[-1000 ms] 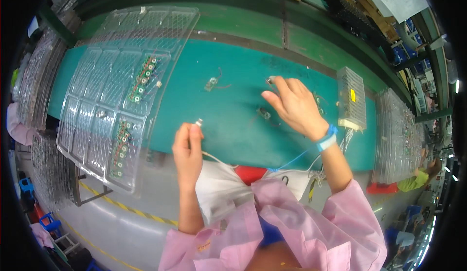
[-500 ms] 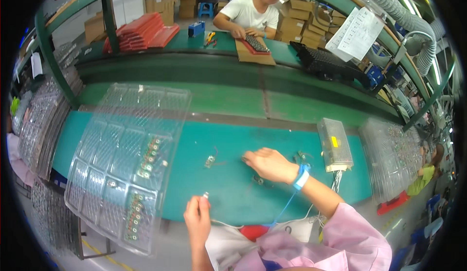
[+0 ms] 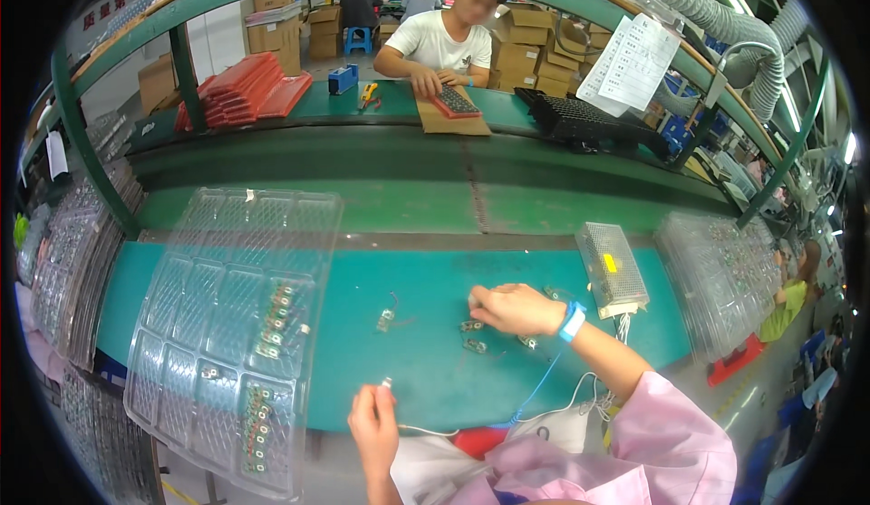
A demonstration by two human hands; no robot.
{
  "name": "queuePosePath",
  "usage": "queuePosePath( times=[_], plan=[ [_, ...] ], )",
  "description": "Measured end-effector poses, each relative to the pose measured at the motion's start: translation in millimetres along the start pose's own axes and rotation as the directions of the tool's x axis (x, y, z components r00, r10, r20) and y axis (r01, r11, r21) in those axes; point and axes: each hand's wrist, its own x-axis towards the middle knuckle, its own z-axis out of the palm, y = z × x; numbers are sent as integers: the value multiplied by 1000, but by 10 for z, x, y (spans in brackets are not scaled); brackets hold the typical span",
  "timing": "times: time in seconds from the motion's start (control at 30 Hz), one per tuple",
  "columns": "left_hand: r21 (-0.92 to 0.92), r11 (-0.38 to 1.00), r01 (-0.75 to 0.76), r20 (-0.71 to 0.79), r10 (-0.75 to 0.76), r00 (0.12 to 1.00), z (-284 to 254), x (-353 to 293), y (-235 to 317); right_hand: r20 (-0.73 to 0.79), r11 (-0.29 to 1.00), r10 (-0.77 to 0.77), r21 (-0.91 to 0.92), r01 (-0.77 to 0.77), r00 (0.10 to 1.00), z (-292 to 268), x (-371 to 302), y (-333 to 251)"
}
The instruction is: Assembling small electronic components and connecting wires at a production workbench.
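My left hand [image 3: 373,423] is closed low over the mat's front edge. A small white connector [image 3: 387,383] pokes up between its thumb and fingers. My right hand [image 3: 521,309], wearing a blue wrist strap [image 3: 573,321], hovers over the mat with its fingers pinched together; whatever they hold is hidden. Close beneath it lie small circuit boards, one near the fingertips [image 3: 471,326], another lower board [image 3: 475,346] and one under the wrist [image 3: 527,342]. A separate wired board [image 3: 385,320] rests between my hands.
A clear compartment tray [image 3: 227,315] holding rows of boards overlaps the mat's left side. To the right stand a metal-cased power supply [image 3: 613,265] and stacked clear trays [image 3: 720,278]. Across the green conveyor [image 3: 399,170], a person [image 3: 444,48] handles a dark piece on cardboard.
My right hand has shifted slightly right, and boards beneath it show more clearly. The view has tilted a little, lowering the mat in the picture. My left hand still grips the connector.
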Motion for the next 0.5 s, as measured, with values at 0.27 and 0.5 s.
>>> queuePosePath(
  times=[0.27,0.5],
  plan=[
    [-6,1000,-11,2,11,1000,-21,-12,8,-377,993,-92,-102,58,921,-43,209,-231],
    [-17,999,-31,2,31,1000,-2,-12,9,-364,961,-278,-93,262,889,156,584,-624]
  ],
)
